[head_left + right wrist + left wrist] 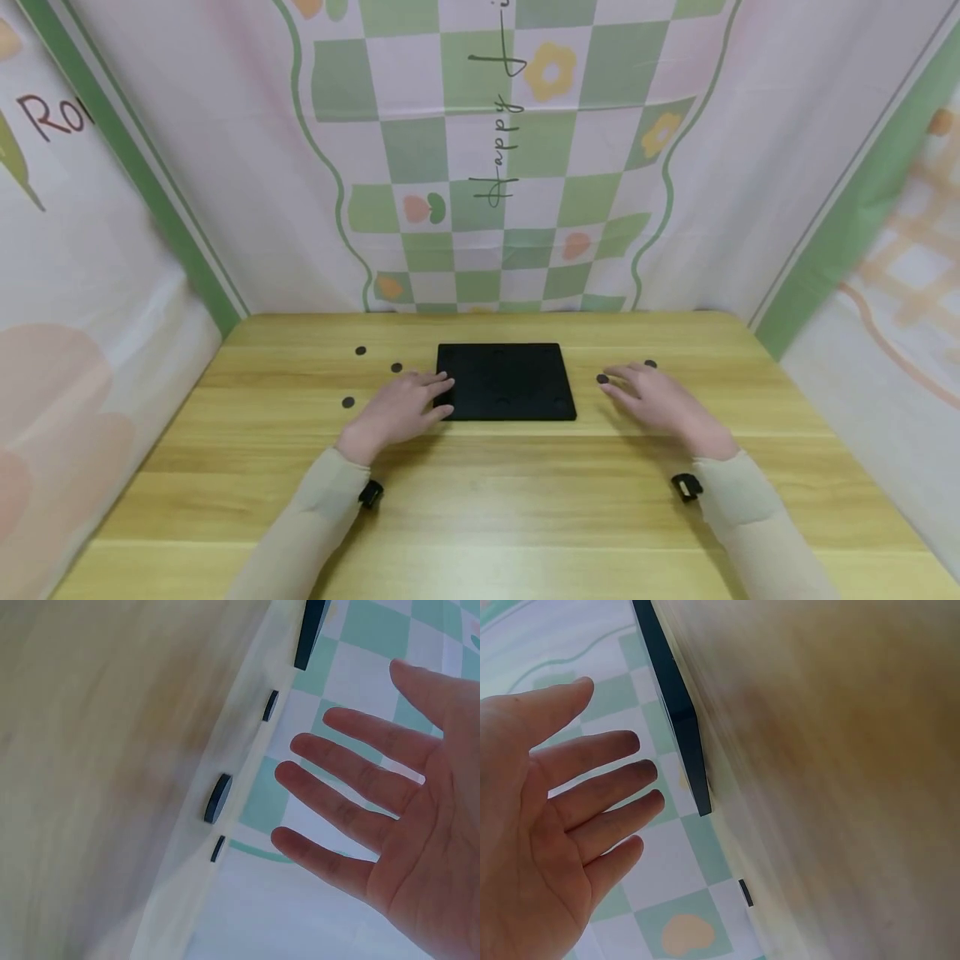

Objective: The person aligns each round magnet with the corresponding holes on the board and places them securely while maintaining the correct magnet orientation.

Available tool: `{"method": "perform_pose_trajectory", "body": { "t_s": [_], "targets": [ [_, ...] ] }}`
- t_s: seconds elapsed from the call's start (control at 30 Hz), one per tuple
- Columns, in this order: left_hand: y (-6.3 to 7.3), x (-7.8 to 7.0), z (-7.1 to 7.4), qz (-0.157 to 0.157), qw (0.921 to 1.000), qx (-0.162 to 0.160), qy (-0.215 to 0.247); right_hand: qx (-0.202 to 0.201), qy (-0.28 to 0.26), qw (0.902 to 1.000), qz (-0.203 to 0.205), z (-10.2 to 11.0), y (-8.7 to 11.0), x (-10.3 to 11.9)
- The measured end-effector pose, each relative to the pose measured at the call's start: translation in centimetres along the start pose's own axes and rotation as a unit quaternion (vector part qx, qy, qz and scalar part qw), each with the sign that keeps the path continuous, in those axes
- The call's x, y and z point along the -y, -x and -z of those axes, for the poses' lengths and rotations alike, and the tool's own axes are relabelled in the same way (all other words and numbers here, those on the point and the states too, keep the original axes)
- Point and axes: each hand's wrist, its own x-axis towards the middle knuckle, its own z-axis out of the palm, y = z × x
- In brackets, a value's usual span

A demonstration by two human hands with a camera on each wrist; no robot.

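Observation:
A flat black rectangular board (510, 379) with faint round recesses lies on the table. My left hand (405, 408) hovers at its left edge, fingers spread and palm bare in the left wrist view. To the right of the board, my right hand (660, 404) hangs over small dark discs, its fingers relaxed and holding nothing. One disc (603, 379) is by its fingertips and another disc (651, 364) just behind it. The right wrist view shows a thick disc (217, 799) that the hand may hide in the head view.
Left of the board lie three more discs, a far disc (361, 350), a middle disc (397, 367) and a near disc (348, 402). A patterned cloth (480, 167) hangs behind the wooden table (480, 517), with more cloth at both sides.

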Motion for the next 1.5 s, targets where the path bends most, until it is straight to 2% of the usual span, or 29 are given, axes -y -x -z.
{"method": "perform_pose_trajectory", "body": {
  "t_s": [0.53,1.03,1.5],
  "targets": [
    [-0.1,-0.2,-0.3,-0.023,0.9995,0.014,0.017,-0.001,-0.009,0.9999,-0.007,-0.1,0.8,-1.9],
    [-0.4,-0.5,-0.6,-0.038,0.9988,0.026,0.017,0.000,0.005,1.0000,-0.008,0.5,1.3,-2.6],
    [-0.5,-0.7,-0.5,-0.039,0.9986,0.030,0.018,-0.024,0.009,0.9995,0.018,0.4,2.0,-3.5]
  ]
}}
